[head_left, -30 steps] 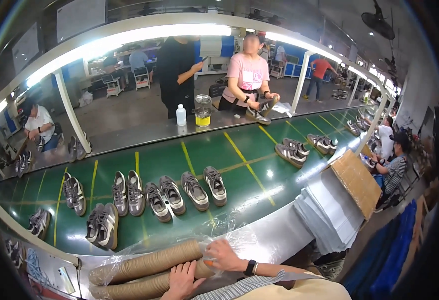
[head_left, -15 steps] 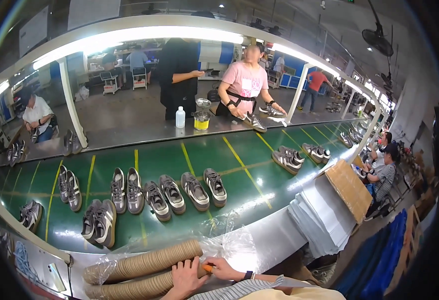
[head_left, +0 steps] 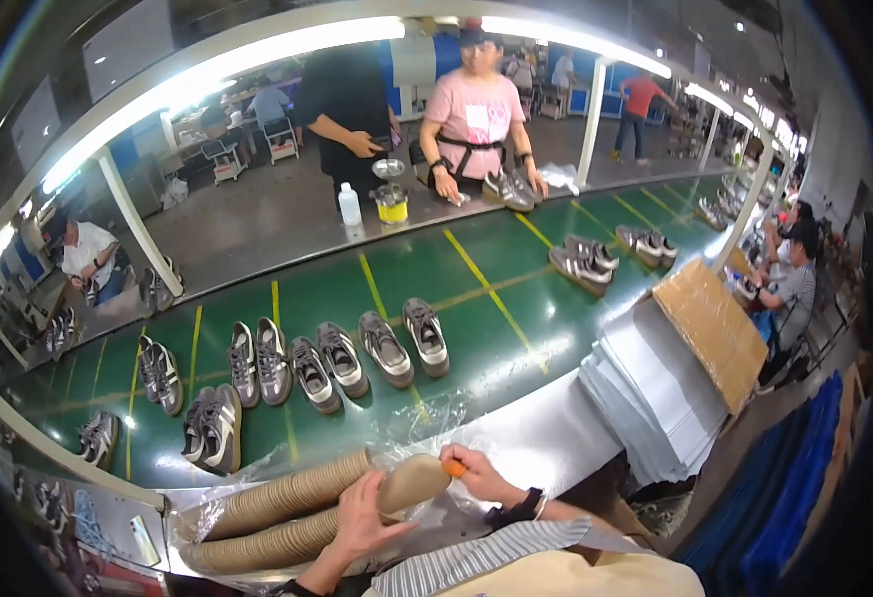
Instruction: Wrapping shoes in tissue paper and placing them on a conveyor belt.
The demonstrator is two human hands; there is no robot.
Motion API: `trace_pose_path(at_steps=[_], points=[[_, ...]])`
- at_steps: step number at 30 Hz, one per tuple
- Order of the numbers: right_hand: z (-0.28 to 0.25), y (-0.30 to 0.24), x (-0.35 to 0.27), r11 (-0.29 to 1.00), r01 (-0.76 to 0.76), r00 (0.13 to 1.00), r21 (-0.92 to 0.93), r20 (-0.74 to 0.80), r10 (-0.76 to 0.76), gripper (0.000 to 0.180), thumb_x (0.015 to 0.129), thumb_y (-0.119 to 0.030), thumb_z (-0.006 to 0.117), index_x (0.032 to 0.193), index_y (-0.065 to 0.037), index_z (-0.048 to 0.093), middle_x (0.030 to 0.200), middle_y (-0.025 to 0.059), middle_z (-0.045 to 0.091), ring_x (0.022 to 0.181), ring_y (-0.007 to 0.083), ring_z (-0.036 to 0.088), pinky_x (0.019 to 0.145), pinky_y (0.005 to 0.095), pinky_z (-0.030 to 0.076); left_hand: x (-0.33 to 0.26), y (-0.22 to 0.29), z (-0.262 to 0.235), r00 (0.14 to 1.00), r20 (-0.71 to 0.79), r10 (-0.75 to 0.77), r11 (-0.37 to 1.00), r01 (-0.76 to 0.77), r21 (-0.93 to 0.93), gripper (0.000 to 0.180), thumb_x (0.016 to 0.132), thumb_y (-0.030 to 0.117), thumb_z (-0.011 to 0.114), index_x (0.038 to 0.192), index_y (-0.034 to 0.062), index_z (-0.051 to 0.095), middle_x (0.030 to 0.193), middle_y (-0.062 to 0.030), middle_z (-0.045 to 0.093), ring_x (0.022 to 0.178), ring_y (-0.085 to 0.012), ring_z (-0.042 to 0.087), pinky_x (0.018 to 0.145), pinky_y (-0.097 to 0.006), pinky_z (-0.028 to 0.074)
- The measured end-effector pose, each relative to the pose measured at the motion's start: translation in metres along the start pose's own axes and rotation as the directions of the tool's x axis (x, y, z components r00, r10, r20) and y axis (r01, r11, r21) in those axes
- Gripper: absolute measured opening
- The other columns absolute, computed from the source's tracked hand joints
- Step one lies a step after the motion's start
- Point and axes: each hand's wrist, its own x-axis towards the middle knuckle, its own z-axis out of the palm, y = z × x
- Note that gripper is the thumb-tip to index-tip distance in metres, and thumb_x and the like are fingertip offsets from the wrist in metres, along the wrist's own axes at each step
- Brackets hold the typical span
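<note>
Two long stacks of nested tan paperboard pieces lie in clear plastic at the front, a far stack [head_left: 287, 490] and a near stack [head_left: 267, 545]. My left hand [head_left: 362, 522] lies over the right end of the near stack, fingers stretched and thumb apart. Just right of it, my right hand [head_left: 481, 475] pinches the edge of one curved, rounded tan paperboard piece [head_left: 411, 485], tilted up off the stack end. Something orange [head_left: 453, 468] covers or sits at my right fingertips. The piece's lower edge is partly hidden by my left hand.
Pairs of grey-and-white sneakers [head_left: 337, 358] stand on a green belt [head_left: 496, 338] with yellow lines. A pile of pale sheets [head_left: 645, 398] and a cardboard box [head_left: 710, 328] are at right. Across the belt, a person in pink [head_left: 476, 114] stands by a bottle [head_left: 349, 205] and yellow tin [head_left: 391, 211].
My right hand has moved up and right, drawing a paperboard piece off the near stack. My left hand's thumb has spread. Across the belt, the person in pink has lowered the sneakers.
</note>
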Motion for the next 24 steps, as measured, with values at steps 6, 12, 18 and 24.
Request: trace_pose_path(at_steps=[6, 12, 18, 24], points=[[-0.138, -0.068, -0.007, 0.706, 0.36, 0.925, -0.61, 0.133, -0.356, 0.009, 0.08, -0.004, 0.058, 0.089, -0.005, 0.057, 0.084, 0.0109, 0.058, 0.082, 0.0291, 0.06, 0.072, 0.0372, 0.049, 0.085, 0.082, 0.045, 0.902, 0.431, -0.025, 0.542, 0.374, -0.752, 0.036, 0.077, 0.011, 0.076, 0.107, -0.0021, 0.06, 0.086, -0.0026, 0.066, 0.078, -0.0075, 0.059, 0.067, -0.025, 0.051], [-0.36, -0.063, -0.075, 0.359, -0.38, 0.795, -0.852, -0.5, -0.343, 0.038, 0.083, -0.018, 0.067, 0.116, -0.003, 0.057, 0.123, 0.0171, 0.057, 0.113, 0.0349, 0.053, 0.095, 0.0399, 0.044, 0.108, 0.144, 0.105, 0.821, 0.571, 0.012, 0.309, 0.54, -0.783, 0.038, 0.08, 0.009, 0.074, 0.114, 0.0003, 0.059, 0.096, -0.0033, 0.066, 0.084, -0.0087, 0.06, 0.075, -0.025, 0.051], [-0.421, 0.011, -0.132, 0.318, -0.373, 0.9, -0.872, -0.424, -0.106, 0.043, 0.083, -0.016, 0.066, 0.124, -0.008, 0.058, 0.14, 0.0153, 0.046, 0.133, 0.0342, 0.036, 0.109, 0.0417, 0.032, 0.092, 0.164, 0.136, 0.527, 0.788, 0.317, 0.282, 0.741, -0.609, 0.054, 0.085, 0.013, 0.071, 0.133, 0.0036, 0.048, 0.12, -0.003, 0.058, 0.108, -0.0096, 0.053, 0.093, -0.028, 0.044], [-0.442, 0.022, -0.13, 0.804, -0.351, 0.702, -0.479, -0.703, -0.112, 0.024, 0.091, -0.004, 0.054, 0.113, 0.001, 0.062, 0.114, 0.0145, 0.064, 0.112, 0.0261, 0.058, 0.099, 0.0338, 0.044, 0.128, 0.169, 0.168, 0.701, 0.697, 0.149, 0.3, 0.639, -0.708, 0.047, 0.084, 0.013, 0.071, 0.126, 0.0012, 0.053, 0.11, -0.0037, 0.063, 0.095, -0.0103, 0.058, 0.085, -0.029, 0.05]])
